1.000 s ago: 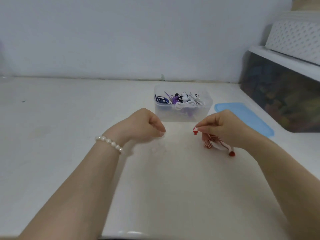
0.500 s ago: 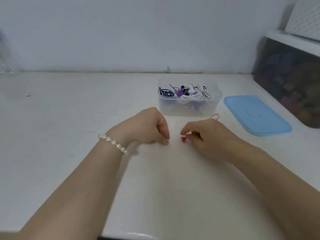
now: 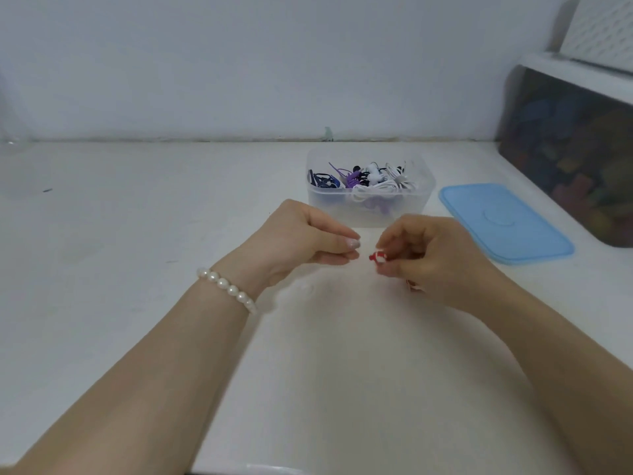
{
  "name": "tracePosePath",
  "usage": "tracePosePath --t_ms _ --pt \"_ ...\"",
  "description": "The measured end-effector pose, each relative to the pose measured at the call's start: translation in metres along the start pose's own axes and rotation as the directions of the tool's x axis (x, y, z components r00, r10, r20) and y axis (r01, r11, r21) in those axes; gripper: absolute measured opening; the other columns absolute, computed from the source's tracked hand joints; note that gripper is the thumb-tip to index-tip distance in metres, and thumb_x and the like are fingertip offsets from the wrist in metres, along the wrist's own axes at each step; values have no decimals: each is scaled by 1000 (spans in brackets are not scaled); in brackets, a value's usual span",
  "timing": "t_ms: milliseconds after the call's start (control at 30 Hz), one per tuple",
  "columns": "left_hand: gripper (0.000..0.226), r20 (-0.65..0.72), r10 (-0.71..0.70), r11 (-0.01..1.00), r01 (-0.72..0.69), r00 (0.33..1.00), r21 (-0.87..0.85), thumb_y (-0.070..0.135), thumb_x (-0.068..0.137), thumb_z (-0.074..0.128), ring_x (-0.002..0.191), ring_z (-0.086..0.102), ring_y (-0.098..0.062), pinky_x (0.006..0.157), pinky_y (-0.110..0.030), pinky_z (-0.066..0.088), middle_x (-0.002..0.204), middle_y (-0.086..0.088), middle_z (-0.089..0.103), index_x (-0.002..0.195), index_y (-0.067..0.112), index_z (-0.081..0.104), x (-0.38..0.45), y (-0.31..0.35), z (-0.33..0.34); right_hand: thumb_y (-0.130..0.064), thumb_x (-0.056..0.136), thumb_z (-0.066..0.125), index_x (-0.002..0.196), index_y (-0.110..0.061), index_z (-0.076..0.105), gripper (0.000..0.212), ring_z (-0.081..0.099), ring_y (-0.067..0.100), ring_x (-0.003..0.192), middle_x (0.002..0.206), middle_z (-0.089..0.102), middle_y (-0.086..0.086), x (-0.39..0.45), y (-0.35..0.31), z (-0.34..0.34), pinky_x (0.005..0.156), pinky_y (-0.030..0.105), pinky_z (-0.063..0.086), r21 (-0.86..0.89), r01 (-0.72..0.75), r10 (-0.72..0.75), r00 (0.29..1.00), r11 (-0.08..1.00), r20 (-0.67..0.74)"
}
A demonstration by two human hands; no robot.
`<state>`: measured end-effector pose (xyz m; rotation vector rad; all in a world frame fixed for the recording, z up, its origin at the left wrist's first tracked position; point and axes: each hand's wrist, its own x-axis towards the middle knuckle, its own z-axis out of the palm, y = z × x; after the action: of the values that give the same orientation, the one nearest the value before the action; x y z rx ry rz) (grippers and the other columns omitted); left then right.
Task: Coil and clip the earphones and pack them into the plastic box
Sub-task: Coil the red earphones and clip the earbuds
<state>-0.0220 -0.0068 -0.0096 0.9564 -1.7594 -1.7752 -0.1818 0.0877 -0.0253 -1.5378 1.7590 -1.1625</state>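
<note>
Head view: right hand (image 3: 442, 258) pinched red-and-white earphones (image 3: 378, 257) between thumb and curled fingers, most of the coil hidden under the palm. Left hand (image 3: 301, 240) sat at 9 o'clock of them, just apart, thumb and fingers closed together; whether they held anything, couldn't tell. Plastic box (image 3: 368, 204) stood at 12 o'clock on the surface (image 3: 137, 252), holding other earphones. Blue lid (image 3: 507, 222) lay at the box's 3 o'clock.

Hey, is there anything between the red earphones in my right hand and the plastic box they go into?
Nothing visible blocks the way. The right hand holds the red earphones just in front of the open plastic box. Its blue lid lies off to the right on the table, so the top is uncovered.
</note>
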Motion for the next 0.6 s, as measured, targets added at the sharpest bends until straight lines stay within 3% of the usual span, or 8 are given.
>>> tracePosePath --t_ms 100,267,367,500,600 --pt "9 40 -54 975 61 998 -213 -10 79 59 65 70 -16 65 -23 58 66 -12 70 84 -8 66 0 0 8 11 64 72 76 -14 67 29 64 12 53 58 68 -1 -2 -7 -9 56 19 53 298 9 14 997 955 -76" --pt "15 55 -91 897 106 994 -430 -15 81 50 67 71 -19 66 -22 58 70 -16 71 87 -10 63 0 -1 15 -14 57 71 69 -16 73 12 66 17 55 64 72 5 -4 -9 -9 56 21 54 479 -19 64 995 878 -77" --pt "13 32 -94 897 99 995 -431 -11 78 56 67 71 -18 62 -21 57 72 -14 72 88 -7 64 0 -1 17 -17 61 68 72 -15 73 12 65 16 55 64 71 6 -4 -8 -6 55 20 53 499 -31 78 994 866 -74" --pt "9 0 -84 944 80 996 -320 -3 76 64 63 70 -14 58 -20 56 71 -7 73 82 1 69 -1 -2 19 -4 71 67 84 -8 69 13 66 14 53 63 72 2 -4 -11 -5 54 18 53 453 6 59 990 891 -128" --pt "9 -6 -70 956 66 998 -287 -1 76 65 64 70 -12 58 -19 56 72 -6 73 82 2 70 -2 -2 22 0 74 67 77 -10 69 11 66 12 52 61 71 -2 -5 -14 -3 53 18 52 379 36 22 989 925 -148"
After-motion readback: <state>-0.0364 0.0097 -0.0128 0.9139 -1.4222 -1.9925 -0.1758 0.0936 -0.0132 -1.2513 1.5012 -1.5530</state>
